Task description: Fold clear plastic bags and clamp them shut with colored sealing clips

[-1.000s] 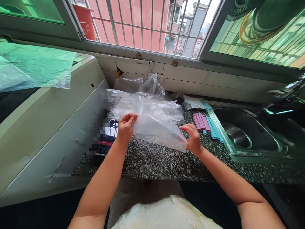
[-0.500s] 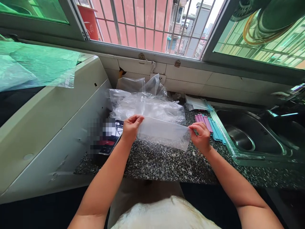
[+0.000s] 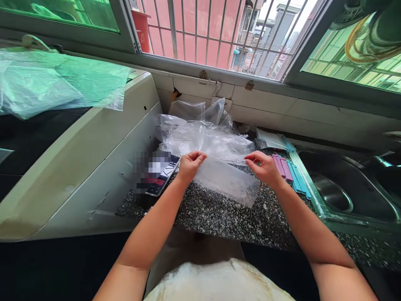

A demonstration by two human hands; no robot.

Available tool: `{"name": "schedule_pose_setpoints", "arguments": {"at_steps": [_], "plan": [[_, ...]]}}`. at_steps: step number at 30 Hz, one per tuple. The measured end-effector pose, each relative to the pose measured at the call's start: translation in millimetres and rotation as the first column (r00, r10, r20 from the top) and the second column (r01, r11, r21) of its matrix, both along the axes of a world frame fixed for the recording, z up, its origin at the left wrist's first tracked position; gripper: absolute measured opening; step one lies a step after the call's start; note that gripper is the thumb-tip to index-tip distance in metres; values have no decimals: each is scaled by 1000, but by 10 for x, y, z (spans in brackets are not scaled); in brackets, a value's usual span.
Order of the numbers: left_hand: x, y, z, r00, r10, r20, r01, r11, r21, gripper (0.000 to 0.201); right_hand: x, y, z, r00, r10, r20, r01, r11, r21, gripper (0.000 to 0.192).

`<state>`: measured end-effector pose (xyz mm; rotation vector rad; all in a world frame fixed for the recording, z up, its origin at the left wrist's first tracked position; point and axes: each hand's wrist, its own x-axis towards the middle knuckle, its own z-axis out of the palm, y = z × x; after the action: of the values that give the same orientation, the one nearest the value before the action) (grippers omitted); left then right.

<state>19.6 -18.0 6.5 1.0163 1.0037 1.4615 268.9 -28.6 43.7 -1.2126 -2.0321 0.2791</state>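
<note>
A flat, clear plastic bag (image 3: 230, 182) hangs slanted over the speckled counter, its free end sagging to the right. My left hand (image 3: 190, 167) pinches its upper left corner between thumb and fingers. Just above and beyond the bag's right end is my right hand (image 3: 263, 167), thumb and fingertips slightly apart with nothing visible between them. Behind both hands lies a heap of crumpled clear plastic bags (image 3: 206, 140). The right fingertips are close to the heap's front right edge; whether they touch it I cannot tell.
A phone (image 3: 163, 175), partly blurred out, lies left of my left hand. Pink strips (image 3: 282, 168) and blue strips (image 3: 299, 179) lie beside the steel sink (image 3: 313, 200) at right. A pale appliance (image 3: 125, 146) borders the counter's left. A barred window (image 3: 213, 35) is behind.
My right hand has let go of the bag's right corner, and that end has dropped. My left hand still grips the other corner. The whole view has shifted, so things appear farther right.
</note>
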Motion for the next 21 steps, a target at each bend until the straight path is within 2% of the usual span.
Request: {"name": "schedule_pose_setpoints", "arguments": {"at_steps": [5, 8, 14, 21], "plan": [[23, -16, -22, 992, -26, -122, 31, 999, 40, 23, -565, 136, 72, 988, 156, 4, -154, 980, -128, 15], [29, -28, -30, 984, -24, -175, 40, 996, 85, 22, -748, 173, 41, 983, 183, 27, -176, 969, -171, 14], [40, -19, -67, 980, -46, -192, 72, 989, 130, 20, -829, 161, -88, 985, 162, -52, -170, 952, -253, 13], [57, -12, -102, 977, -69, -202, 99, 984, 146, 18, -796, 129, -151, 980, 189, -62, -195, 973, -124, 14]]}}
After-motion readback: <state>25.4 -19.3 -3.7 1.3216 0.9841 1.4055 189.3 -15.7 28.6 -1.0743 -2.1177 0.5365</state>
